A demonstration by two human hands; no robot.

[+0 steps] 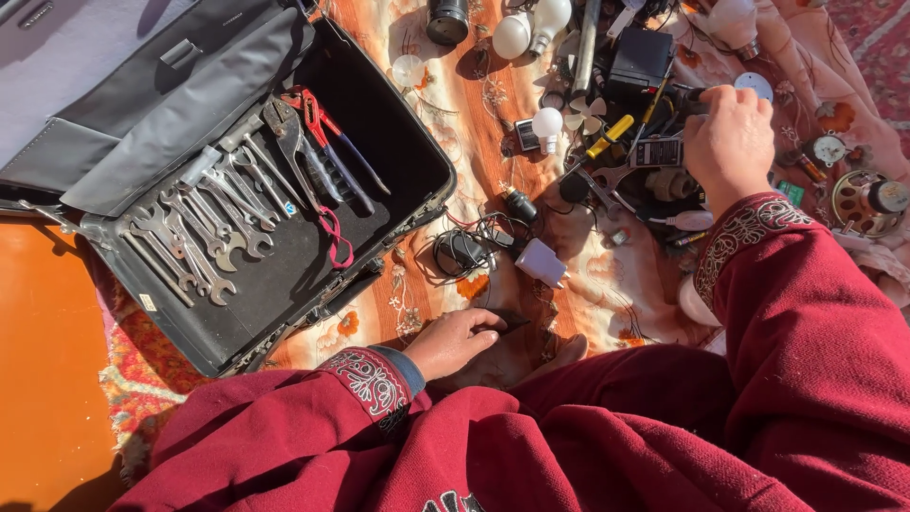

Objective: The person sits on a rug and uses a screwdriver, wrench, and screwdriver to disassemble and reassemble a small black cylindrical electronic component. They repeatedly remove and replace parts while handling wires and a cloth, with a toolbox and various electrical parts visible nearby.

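Observation:
My left hand rests low on the patterned cloth, its fingers lying on a small dark flat object; whether it grips it I cannot tell. My right hand reaches into a heap of small parts, its fingers closed around a dark tool handle. Both arms wear dark red sleeves with embroidered cuffs. Just beyond the left hand lie a white plug adapter and a tangle of black cable. Beside the right hand sit a yellow-handled screwdriver and a small meter.
An open black tool case at the left holds several spanners, pliers and red-handled cutters. White bulbs and a black box lie at the top. A round metal part sits far right. An orange surface borders the left.

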